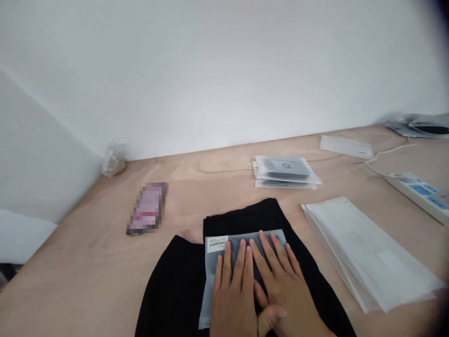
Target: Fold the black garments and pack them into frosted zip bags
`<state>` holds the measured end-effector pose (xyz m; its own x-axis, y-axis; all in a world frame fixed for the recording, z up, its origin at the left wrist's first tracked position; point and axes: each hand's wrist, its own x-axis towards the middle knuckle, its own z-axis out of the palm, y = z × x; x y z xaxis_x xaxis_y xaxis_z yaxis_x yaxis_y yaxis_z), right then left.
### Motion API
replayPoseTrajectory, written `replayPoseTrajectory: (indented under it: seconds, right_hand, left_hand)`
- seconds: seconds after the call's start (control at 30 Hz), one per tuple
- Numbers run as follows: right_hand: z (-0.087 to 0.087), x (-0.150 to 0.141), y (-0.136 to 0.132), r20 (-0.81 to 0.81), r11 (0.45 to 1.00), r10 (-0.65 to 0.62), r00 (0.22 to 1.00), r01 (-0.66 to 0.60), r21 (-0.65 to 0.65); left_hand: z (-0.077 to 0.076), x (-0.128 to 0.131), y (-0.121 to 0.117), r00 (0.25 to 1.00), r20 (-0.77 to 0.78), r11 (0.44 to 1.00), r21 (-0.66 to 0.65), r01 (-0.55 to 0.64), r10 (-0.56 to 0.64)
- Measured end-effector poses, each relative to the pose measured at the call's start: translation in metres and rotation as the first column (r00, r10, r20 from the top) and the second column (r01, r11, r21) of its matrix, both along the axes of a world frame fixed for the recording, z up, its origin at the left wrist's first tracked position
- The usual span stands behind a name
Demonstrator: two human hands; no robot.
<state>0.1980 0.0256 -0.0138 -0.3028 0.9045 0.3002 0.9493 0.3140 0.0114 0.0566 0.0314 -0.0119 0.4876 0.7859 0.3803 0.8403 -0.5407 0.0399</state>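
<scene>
A flat grey plastic packet [210, 269] with a white barcode label [216, 244] at its upper left corner lies on a black folded garment [168, 285]. My left hand [234, 295] rests flat on the packet with its fingers stretched forward. Beside it, my right hand [284, 283] also lies flat, fingers spread toward the packet's far edge. The two hands meet around the thumbs. Much of the packet is hidden beneath them, and the garment runs out of view at the bottom.
To the right lie several frosted plastic bags [361, 248]. Behind are stacked packaged items [286, 169] and another clear bag [345, 146]. A power strip [421, 189] with a white cable stands at far right. A pixelated phone [147, 208] and a knotted plastic bag [114, 161] are left.
</scene>
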Motion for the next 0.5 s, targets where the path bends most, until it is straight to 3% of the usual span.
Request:
replayPoseTrajectory:
  seconds: [0.13,0.5]
  right_hand:
    - [-0.002,-0.002,0.001,0.006,1.000,-0.019,1.000,0.019,0.005]
    - [0.003,-0.002,-0.002,-0.028,0.999,-0.041,0.999,0.040,-0.037]
  left_hand:
    - [0.000,-0.005,0.003,0.999,-0.049,1.000,-0.026,0.010,-0.011]
    - [-0.007,-0.014,0.001,0.993,-0.069,0.992,-0.082,-0.099,0.093]
